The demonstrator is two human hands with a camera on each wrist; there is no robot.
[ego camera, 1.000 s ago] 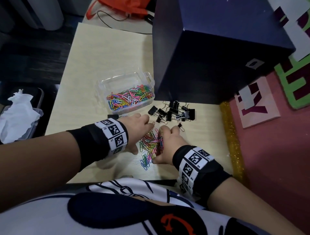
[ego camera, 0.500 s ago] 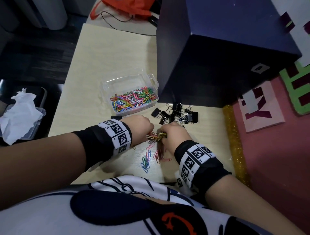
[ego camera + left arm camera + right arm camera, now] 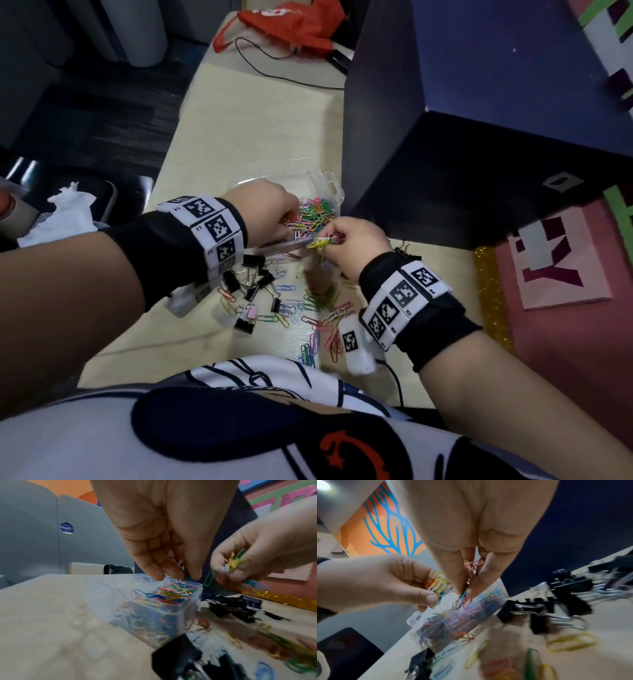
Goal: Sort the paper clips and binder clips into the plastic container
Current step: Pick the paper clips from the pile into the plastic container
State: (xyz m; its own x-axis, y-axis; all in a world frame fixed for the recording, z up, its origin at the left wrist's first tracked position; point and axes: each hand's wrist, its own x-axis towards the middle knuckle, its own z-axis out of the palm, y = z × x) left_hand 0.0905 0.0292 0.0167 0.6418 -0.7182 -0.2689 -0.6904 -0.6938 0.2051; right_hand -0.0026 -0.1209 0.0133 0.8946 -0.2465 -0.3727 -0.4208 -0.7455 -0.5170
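The clear plastic container [image 3: 320,181] stands on the pale table [image 3: 260,130], part-filled with coloured paper clips [image 3: 317,212]. My left hand [image 3: 291,219] hovers over it and pinches a few paper clips [image 3: 182,568] just above the rim. Beside it, my right hand [image 3: 330,240] grips a bunch of paper clips [image 3: 322,242] at the container's near right corner; these show between thumb and fingers [image 3: 468,585]. Black binder clips [image 3: 253,284] lie below my left wrist, and more of them [image 3: 236,608] sit right of the container. Loose paper clips [image 3: 308,308] are scattered nearer me.
A large dark blue box [image 3: 479,137] stands directly right of the container. An orange bag [image 3: 291,20] and a black cable lie at the table's far end. White tissue [image 3: 65,219] sits off the left edge. A pink mat [image 3: 565,274] borders the right.
Both hands have lifted off the pile of paper clips on the table and moved forward to the container, each carrying clips. The head view has shifted closer.
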